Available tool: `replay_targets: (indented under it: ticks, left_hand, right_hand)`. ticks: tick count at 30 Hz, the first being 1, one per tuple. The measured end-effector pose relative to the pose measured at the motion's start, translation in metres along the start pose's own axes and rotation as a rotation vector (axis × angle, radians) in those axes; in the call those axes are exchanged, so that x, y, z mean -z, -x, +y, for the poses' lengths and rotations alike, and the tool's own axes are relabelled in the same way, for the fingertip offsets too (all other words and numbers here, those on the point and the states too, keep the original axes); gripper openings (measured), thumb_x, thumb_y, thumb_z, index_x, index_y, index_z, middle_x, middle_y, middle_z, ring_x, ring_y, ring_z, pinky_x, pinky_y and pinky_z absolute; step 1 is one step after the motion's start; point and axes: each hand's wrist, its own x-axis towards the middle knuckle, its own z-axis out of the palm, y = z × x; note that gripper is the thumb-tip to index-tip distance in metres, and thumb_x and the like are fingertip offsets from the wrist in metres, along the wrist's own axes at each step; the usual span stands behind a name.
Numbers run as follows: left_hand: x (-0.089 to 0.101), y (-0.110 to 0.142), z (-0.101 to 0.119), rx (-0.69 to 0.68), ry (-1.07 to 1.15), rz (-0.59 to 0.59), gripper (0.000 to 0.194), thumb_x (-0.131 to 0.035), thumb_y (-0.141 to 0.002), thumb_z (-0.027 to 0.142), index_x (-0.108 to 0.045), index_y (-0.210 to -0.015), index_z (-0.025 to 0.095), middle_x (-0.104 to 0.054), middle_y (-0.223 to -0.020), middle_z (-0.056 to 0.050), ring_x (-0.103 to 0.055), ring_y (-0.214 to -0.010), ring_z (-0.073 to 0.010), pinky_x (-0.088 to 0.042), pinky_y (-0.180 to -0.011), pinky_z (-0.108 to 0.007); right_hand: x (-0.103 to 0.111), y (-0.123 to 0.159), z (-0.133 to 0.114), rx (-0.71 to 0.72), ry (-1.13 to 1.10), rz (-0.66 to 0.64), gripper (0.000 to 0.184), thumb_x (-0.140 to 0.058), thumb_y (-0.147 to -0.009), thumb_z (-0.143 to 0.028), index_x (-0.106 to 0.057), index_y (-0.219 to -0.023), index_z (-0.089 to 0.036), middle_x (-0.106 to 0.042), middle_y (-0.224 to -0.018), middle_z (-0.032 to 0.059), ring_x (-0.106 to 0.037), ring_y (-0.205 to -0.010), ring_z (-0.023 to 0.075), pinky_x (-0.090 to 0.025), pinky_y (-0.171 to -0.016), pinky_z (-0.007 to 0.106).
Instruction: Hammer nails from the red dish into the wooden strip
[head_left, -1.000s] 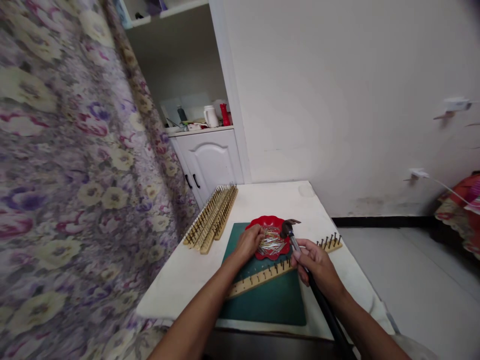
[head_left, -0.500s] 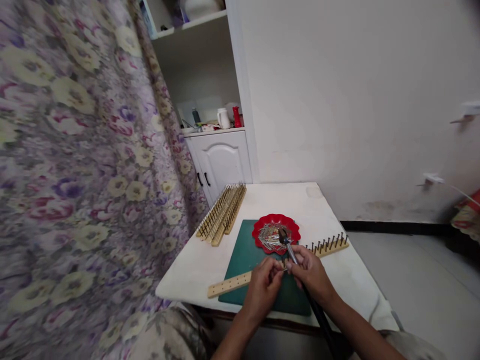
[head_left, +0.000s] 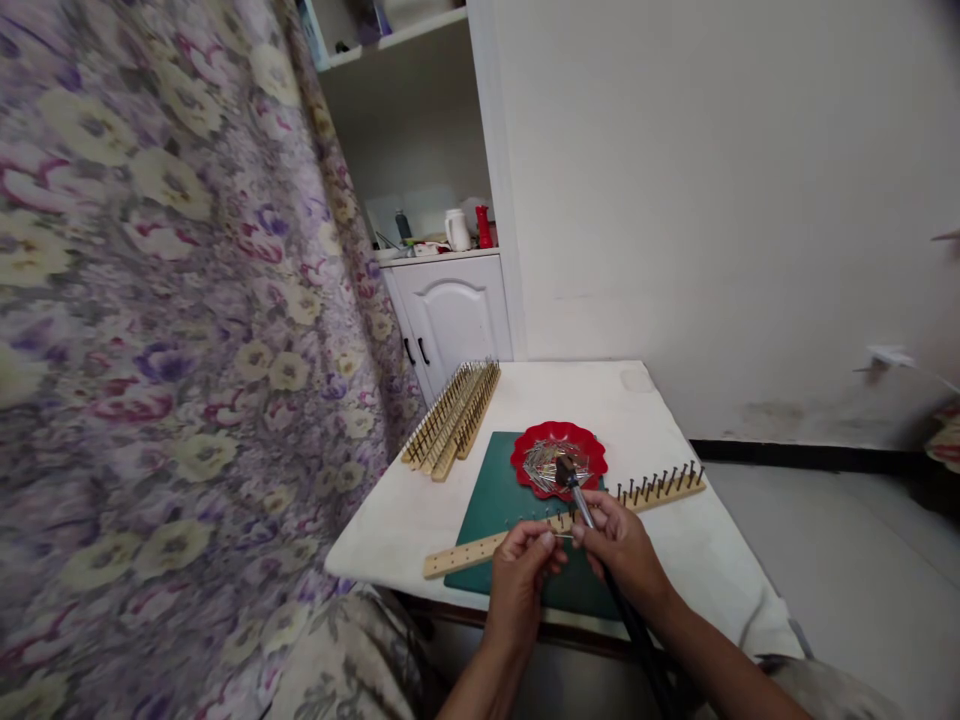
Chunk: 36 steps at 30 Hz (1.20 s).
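My left hand (head_left: 520,570) pinches a thin silvery nail-like pin (head_left: 564,537) between thumb and fingertips. Close beside it, my right hand (head_left: 622,545) is closed around a slim tool (head_left: 583,500) with a dark tip, a silvery shaft and a long black lower part; its exact kind is unclear. Behind both hands lies a wooden strip (head_left: 465,555) with rows of small holes at its left end. Dark nail-like pieces (head_left: 660,484) stand upright along its right end. The strip's middle is partly hidden by my hands.
A red scalloped dish (head_left: 525,480) of loose silvery pins stands on a green mat (head_left: 480,500). Several wooden strips with upright pins (head_left: 454,415) lie at the table's back left. White cloth covers the table (head_left: 570,390); a floral curtain (head_left: 225,350) hangs at left.
My left hand has turned slightly, and the pin in its fingertips now shows, pointing toward my right hand. The right hand still holds the tool over the dish's near edge. The view has shifted slightly.
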Motion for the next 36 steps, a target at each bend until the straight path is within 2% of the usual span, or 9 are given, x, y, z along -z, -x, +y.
replay_targets:
  ticks: [3,6,10,15,20,22,26,31,36]
  left_hand:
    - [0.006,0.002,0.007,-0.181,-0.328,-0.053,0.015,-0.066,-0.074,0.030,-0.062,-0.073,0.016,-0.058,-0.062,0.002,-0.053,-0.060,-0.0105,-0.041,-0.061,-0.022]
    - [0.008,0.007,0.015,-0.400,-0.613,-0.112,0.013,-0.062,-0.078,0.028,-0.065,-0.070,0.017,-0.060,-0.076,-0.003,-0.055,-0.077,-0.0156,-0.043,-0.072,-0.026]
    - [0.005,0.017,0.021,-0.503,-0.763,-0.181,0.015,-0.055,-0.084,0.025,-0.067,-0.078,0.020,-0.061,-0.079,-0.005,-0.057,-0.079,-0.0167,-0.044,-0.073,-0.027]
    - [0.012,0.022,0.022,-0.497,-0.810,-0.185,0.015,-0.053,-0.084,0.025,-0.067,-0.078,0.021,-0.064,-0.079,-0.004,-0.058,-0.077,-0.0164,-0.044,-0.072,-0.026]
    - [0.048,0.007,0.025,-0.322,-0.760,0.103,0.016,-0.059,-0.078,0.033,-0.064,-0.076,0.018,-0.064,-0.070,-0.001,-0.057,-0.069,-0.0148,-0.043,-0.065,-0.022]
    - [0.063,0.000,0.024,-0.261,-0.742,0.173,0.020,-0.058,-0.076,0.037,-0.063,-0.075,0.017,-0.063,-0.067,0.001,-0.056,-0.066,-0.0143,-0.042,-0.062,-0.021]
    - [0.076,-0.012,0.015,-0.264,-0.791,0.159,0.023,-0.055,-0.078,0.037,-0.064,-0.074,0.017,-0.062,-0.068,0.001,-0.055,-0.068,-0.0140,-0.041,-0.062,-0.021]
    - [0.072,-0.016,0.006,-0.370,-0.880,0.124,0.022,-0.053,-0.081,0.033,-0.066,-0.073,0.017,-0.060,-0.072,-0.001,-0.056,-0.070,-0.0146,-0.041,-0.064,-0.023]
    - [0.070,-0.018,0.004,-0.372,-0.926,0.111,0.023,-0.052,-0.082,0.033,-0.067,-0.073,0.018,-0.060,-0.071,-0.002,-0.056,-0.069,-0.0155,-0.042,-0.064,-0.023]
  right_hand:
    - [0.000,0.001,-0.003,-0.015,0.000,-0.014,0.037,-0.068,-0.071,-0.030,-0.051,-0.100,-0.017,-0.057,-0.058,-0.0072,-0.039,-0.029,0.0027,-0.029,-0.030,0.015]
    - [-0.002,0.004,-0.004,-0.022,-0.015,-0.047,0.039,-0.069,-0.070,-0.031,-0.051,-0.101,-0.017,-0.055,-0.056,-0.0080,-0.037,-0.028,0.0020,-0.029,-0.030,0.014]
    - [-0.005,0.008,-0.002,-0.038,-0.027,-0.118,0.039,-0.069,-0.071,-0.032,-0.050,-0.102,-0.017,-0.056,-0.058,-0.0075,-0.036,-0.029,0.0016,-0.026,-0.030,0.014]
    - [-0.007,0.010,0.002,-0.066,0.006,-0.163,0.036,-0.064,-0.076,-0.035,-0.048,-0.104,-0.018,-0.057,-0.060,-0.0065,-0.038,-0.029,0.0028,-0.026,-0.030,0.015]
    - [-0.005,0.012,-0.002,-0.050,0.025,-0.130,0.033,-0.062,-0.079,-0.035,-0.048,-0.104,-0.018,-0.056,-0.059,-0.0065,-0.038,-0.030,0.0028,-0.026,-0.030,0.014]
    - [-0.005,0.012,-0.004,-0.040,0.030,-0.110,0.033,-0.063,-0.079,-0.035,-0.049,-0.104,-0.018,-0.056,-0.058,-0.0063,-0.038,-0.030,0.0029,-0.026,-0.031,0.015]
    - [-0.006,0.012,-0.004,-0.040,0.045,-0.099,0.033,-0.063,-0.078,-0.036,-0.050,-0.103,-0.019,-0.056,-0.058,-0.0062,-0.038,-0.030,0.0035,-0.027,-0.031,0.015]
    - [-0.007,0.012,-0.001,-0.059,0.052,-0.102,0.032,-0.063,-0.078,-0.035,-0.050,-0.103,-0.019,-0.056,-0.057,-0.0068,-0.037,-0.030,0.0034,-0.027,-0.030,0.015]
    - [-0.007,0.011,0.001,-0.087,0.042,-0.106,0.035,-0.064,-0.076,-0.037,-0.051,-0.104,-0.019,-0.057,-0.057,-0.0065,-0.036,-0.029,0.0036,-0.028,-0.029,0.015]
